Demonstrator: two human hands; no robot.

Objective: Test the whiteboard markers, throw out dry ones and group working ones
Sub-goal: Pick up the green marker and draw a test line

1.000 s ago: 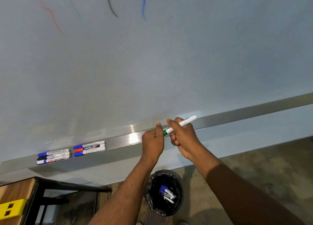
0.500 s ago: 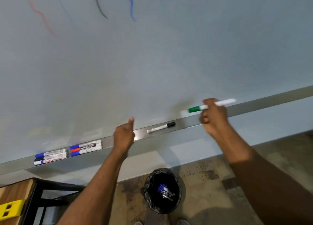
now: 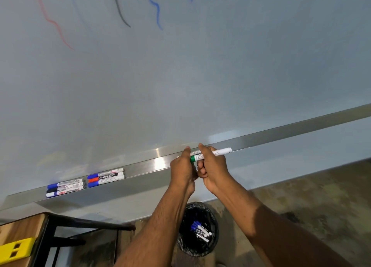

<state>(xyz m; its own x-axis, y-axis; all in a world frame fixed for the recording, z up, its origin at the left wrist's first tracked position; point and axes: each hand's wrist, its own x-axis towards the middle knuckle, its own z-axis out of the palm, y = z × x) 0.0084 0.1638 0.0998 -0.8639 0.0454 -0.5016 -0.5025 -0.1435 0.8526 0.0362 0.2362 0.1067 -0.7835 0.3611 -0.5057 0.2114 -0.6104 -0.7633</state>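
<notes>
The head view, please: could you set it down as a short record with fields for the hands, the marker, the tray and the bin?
right hand: grips the green marker by its barrel
left hand: fingers curled at the marker's green cap end
marker: roughly level, just over the tray
tray: two groups of three markers at its left end
whiteboard: red, black and blue squiggles along the top
bin: on the floor below the hands, several markers inside
</notes>
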